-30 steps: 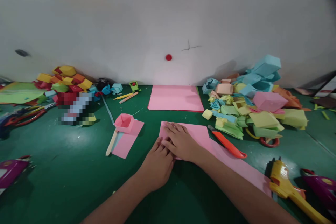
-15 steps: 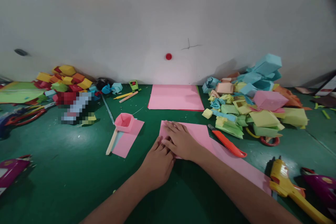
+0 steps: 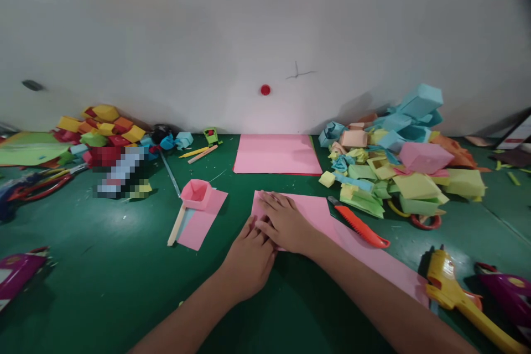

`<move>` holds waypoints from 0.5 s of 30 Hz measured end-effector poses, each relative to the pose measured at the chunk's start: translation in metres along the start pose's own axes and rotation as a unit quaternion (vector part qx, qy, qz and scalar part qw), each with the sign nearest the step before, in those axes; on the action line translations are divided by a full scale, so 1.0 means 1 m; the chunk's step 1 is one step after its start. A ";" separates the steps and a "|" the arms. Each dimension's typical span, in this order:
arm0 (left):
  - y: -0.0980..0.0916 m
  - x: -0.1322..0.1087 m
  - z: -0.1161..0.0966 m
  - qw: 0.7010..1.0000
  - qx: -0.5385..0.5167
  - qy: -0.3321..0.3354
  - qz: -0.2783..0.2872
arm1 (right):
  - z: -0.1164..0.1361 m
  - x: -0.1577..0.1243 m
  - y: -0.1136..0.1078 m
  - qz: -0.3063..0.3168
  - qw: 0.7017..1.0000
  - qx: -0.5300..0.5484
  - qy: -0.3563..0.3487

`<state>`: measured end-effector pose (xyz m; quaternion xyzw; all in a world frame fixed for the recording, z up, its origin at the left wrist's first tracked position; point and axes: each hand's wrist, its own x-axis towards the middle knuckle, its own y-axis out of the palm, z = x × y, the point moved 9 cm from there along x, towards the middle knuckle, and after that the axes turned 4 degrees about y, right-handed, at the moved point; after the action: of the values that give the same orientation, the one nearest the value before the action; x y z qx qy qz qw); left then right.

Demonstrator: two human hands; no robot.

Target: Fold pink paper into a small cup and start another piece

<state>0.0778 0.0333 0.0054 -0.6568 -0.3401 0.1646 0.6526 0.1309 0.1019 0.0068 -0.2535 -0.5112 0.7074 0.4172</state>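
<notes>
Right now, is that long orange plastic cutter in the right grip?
No, the long orange plastic cutter lies apart from the right grip, which rests on the flat pink paper sheet.

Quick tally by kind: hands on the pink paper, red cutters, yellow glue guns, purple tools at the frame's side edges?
Left hand and right hand on pink paper: 2
Red cutter: 1
Yellow glue gun: 1
Purple tools: 2
Total: 6

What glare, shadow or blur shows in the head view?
Head view: pale glare on the glossy green tabletop; head view: shadow on the white panel behind the pastel folded-paper pile; head view: pixelated patch at left; head view: bare left hand and right hand fairly sharp.
</notes>
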 end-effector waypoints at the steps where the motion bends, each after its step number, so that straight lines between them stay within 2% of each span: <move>1: 0.001 0.000 0.000 1.000 0.003 0.002 0.000 | 0.000 0.000 0.000 0.000 1.000 0.000 0.000; 15: 0.001 -0.001 0.001 1.000 0.006 0.000 -0.015 | 0.000 0.000 0.001 -0.007 1.000 -0.002 -0.001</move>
<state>0.0769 0.0335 0.0046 -0.6477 -0.3487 0.1567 0.6590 0.1308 0.1023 0.0059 -0.2504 -0.5143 0.7038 0.4213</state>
